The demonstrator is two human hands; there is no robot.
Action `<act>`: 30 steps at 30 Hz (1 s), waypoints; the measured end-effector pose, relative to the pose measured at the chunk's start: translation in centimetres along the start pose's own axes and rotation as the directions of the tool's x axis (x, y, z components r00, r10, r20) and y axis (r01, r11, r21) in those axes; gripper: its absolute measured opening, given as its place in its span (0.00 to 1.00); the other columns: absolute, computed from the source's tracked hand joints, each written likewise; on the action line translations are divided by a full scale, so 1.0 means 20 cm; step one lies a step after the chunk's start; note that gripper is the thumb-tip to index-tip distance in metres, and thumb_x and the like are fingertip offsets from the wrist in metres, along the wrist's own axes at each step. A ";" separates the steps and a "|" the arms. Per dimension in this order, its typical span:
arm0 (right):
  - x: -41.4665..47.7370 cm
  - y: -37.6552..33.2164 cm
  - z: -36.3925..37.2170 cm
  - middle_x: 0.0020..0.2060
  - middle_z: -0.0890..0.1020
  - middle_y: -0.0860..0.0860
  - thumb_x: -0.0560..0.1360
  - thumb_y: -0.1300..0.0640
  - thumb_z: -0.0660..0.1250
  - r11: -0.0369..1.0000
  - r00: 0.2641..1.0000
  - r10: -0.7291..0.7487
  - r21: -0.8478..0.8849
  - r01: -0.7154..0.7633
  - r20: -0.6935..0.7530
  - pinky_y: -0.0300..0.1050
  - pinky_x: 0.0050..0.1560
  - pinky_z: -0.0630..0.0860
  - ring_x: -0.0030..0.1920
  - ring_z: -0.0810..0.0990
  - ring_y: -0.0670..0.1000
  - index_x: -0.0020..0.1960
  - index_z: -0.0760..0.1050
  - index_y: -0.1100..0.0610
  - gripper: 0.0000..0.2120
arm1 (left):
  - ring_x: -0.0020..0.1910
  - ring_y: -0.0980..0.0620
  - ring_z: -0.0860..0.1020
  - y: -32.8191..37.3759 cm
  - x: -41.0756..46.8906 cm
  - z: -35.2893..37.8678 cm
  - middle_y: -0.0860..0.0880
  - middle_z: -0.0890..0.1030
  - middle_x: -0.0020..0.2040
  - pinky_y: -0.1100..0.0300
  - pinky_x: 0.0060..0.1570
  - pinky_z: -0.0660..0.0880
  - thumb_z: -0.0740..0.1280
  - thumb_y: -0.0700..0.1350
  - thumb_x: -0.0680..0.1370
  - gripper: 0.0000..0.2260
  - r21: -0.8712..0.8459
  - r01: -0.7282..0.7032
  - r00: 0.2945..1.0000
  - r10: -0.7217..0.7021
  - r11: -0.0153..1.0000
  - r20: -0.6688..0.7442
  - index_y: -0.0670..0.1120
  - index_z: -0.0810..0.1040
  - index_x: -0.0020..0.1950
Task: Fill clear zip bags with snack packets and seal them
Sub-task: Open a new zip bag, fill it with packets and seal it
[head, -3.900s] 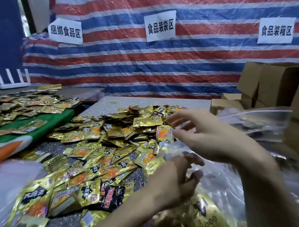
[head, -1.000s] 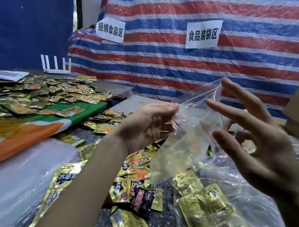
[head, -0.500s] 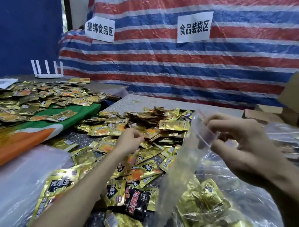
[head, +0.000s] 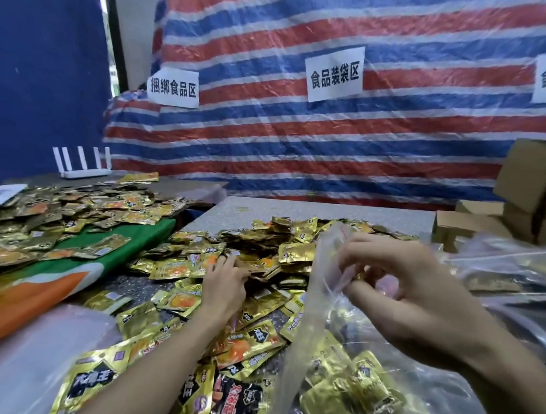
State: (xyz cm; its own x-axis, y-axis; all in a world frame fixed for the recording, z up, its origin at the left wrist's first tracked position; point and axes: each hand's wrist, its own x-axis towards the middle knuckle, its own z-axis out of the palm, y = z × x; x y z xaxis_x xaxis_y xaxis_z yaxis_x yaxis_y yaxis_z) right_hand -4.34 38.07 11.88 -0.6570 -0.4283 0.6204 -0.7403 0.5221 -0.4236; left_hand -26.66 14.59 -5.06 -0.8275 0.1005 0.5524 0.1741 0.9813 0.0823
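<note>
Left hand (head: 224, 286): we see it laid on the snack packets (head: 296, 251) heaped on the bench (head: 312, 212); grip unclear.
Right hand (head: 402, 290): pinches the clear zip bag (head: 314, 302) by its mouth, beside the heap.

— Where is the pile of snack packets (head: 263, 247)?
— On the table (head: 327, 215), in the middle and spreading to the near edge. The left hand (head: 224, 286) rests on top of it.
— And the clear zip bag (head: 310, 318)?
— Just right of the pile. The right hand (head: 402, 290) pinches its mouth, and it hangs over the bagged packets (head: 351, 391) at the near right.
— What's on the left?
— A cloth (head: 132, 241) with a second heap of packets (head: 77, 207) on it. A router (head: 79, 164) stands behind that.
— And at the back?
— A tarpaulin (head: 299, 145) runs along it, with paper signs (head: 334, 73) on it. Cardboard boxes (head: 532, 180) are stacked at the far right, behind the right hand.
</note>
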 end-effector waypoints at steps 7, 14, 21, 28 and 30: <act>-0.01 -0.02 0.01 0.39 0.82 0.41 0.74 0.62 0.68 0.999 0.999 0.038 -0.029 -0.037 0.028 0.33 0.41 0.73 0.44 0.81 0.45 0.45 0.81 0.52 0.06 | 0.49 0.56 0.80 0.06 -0.03 -0.35 0.53 0.83 0.56 0.64 0.44 0.75 0.69 0.43 0.79 0.06 -0.683 0.295 0.937 -0.341 0.669 0.070 0.50 0.85 0.53; 0.00 -0.07 0.03 0.39 0.81 0.41 0.74 0.48 0.67 0.996 0.998 0.049 -0.078 -0.046 0.045 0.39 0.39 0.75 0.42 0.80 0.44 0.40 0.79 0.49 0.07 | 0.46 0.44 0.83 0.15 -0.12 -0.71 0.41 0.83 0.51 0.49 0.43 0.79 0.57 0.41 0.83 0.11 -0.938 0.305 0.853 -0.391 -0.162 0.345 0.41 0.77 0.57; 0.00 -0.08 0.05 0.41 0.80 0.40 0.72 0.39 0.61 0.991 0.989 0.080 -0.115 -0.066 0.121 0.42 0.40 0.76 0.44 0.79 0.44 0.39 0.78 0.47 0.14 | 0.36 0.42 0.84 0.32 -0.21 -0.92 0.39 0.85 0.45 0.53 0.31 0.79 0.53 0.57 0.83 0.24 -0.718 0.309 0.834 -0.184 -0.624 0.519 0.40 0.80 0.59; 0.00 -0.08 0.05 0.40 0.82 0.40 0.72 0.43 0.65 0.988 0.989 0.057 -0.150 -0.036 0.139 0.39 0.43 0.74 0.45 0.80 0.45 0.41 0.78 0.45 0.07 | 0.40 0.48 0.83 0.34 -0.29 -1.08 0.43 0.84 0.45 0.56 0.42 0.79 0.67 0.43 0.73 0.11 -0.848 0.341 0.909 -0.089 -0.406 0.408 0.40 0.80 0.52; 0.00 -0.09 0.06 0.39 0.81 0.40 0.72 0.47 0.68 0.990 0.989 0.038 -0.139 -0.018 0.146 0.38 0.41 0.73 0.44 0.80 0.45 0.40 0.78 0.47 0.05 | 0.39 0.50 0.82 0.36 -0.31 -1.11 0.46 0.84 0.43 0.58 0.36 0.79 0.71 0.43 0.72 0.11 -0.926 0.256 0.949 -0.113 -0.277 0.296 0.41 0.80 0.52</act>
State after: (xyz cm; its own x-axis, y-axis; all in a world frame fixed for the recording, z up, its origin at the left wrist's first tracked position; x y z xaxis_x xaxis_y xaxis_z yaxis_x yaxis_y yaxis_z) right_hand -3.21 36.27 11.91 -0.6984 -0.5112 0.5010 -0.7018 0.6266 -0.3389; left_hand -8.40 17.31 10.55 -0.9625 0.0326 0.2693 0.2346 -0.3985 0.8867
